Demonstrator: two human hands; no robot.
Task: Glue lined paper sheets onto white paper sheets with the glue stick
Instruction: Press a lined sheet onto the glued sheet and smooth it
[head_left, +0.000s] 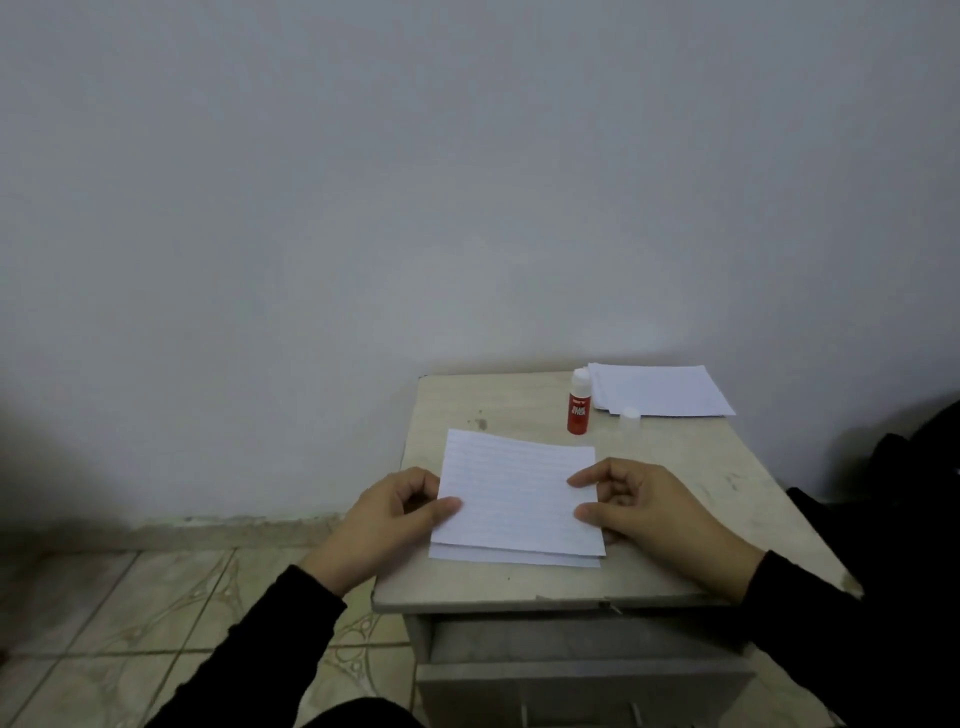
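Note:
A lined paper sheet (514, 493) lies over a white sheet (511, 556) near the front of the small table; only the white sheet's front strip shows. My left hand (389, 514) pinches the lined sheet's left edge, thumb on top. My right hand (644, 504) holds its right edge between thumb and fingers. The red glue stick (578, 402) stands upright and uncapped behind the sheet, apart from both hands. Its white cap (630, 414) rests on the table to the right.
A stack of white sheets (662, 389) lies at the table's (727, 467) back right corner against the wall. A drawer front shows below the table's front edge. Tiled floor lies to the left, dark cloth to the right.

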